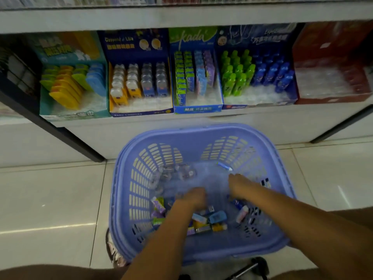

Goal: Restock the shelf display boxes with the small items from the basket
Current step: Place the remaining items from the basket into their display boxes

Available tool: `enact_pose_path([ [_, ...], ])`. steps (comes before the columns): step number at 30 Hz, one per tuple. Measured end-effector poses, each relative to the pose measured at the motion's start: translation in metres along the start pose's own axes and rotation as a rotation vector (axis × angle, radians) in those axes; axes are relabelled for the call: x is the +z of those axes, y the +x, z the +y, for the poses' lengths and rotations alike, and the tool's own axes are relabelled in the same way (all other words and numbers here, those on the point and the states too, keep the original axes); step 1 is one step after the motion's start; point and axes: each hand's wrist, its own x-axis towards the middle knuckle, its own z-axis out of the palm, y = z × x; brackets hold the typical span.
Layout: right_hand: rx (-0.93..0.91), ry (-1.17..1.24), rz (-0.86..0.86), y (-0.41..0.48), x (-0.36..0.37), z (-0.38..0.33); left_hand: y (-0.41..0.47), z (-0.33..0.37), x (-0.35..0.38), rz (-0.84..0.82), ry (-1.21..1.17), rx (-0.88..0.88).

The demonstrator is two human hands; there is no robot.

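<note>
A lavender plastic basket (201, 136) stands on the floor below the shelf, holding several small items: clear round packs (177, 172), a blue pen-like piece (224, 166), and coloured erasers (210, 219) near its front. Both my hands reach down inside it. My left hand (193, 197) hovers over the pile at the front left, fingers bent down and blurred. My right hand (240, 186) lies toward the middle right, fingers pointing to the basket floor. Whether either holds an item is hidden by blur. Five display boxes line the shelf: teal (70, 115), navy (141, 112), blue "kada" (198, 109), dark blue (258, 104), red (333, 100).
The shelf's white front edge (181, 120) runs just behind the basket. A dark upright post (60, 130) slants at the left, another at the right (343, 122). Pale floor tiles (50, 199) surround the basket. My knees fill the lower corners.
</note>
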Motion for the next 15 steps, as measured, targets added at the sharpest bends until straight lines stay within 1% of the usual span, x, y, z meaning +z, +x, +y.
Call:
enact_pose_path([
  [2, -0.013, -0.050, 0.074, 0.020, 0.024, 0.006, 0.006, -0.004, 0.011, -0.012, 0.077, 0.011],
  [4, -0.039, -0.099, 0.130, 0.033, 0.037, 0.009, 0.015, -0.006, 0.014, -0.009, 0.092, 0.030],
  [8, -0.074, -0.161, 0.185, 0.051, 0.051, 0.011, 0.034, -0.011, 0.027, -0.011, 0.162, 0.063],
  [12, -0.061, -0.067, 0.108, 0.058, 0.063, 0.010, 0.046, -0.014, 0.040, -0.003, 0.205, 0.059],
  [15, -0.044, -0.005, 0.030, 0.057, 0.047, 0.010, 0.056, -0.016, 0.045, -0.046, 0.186, 0.039],
])
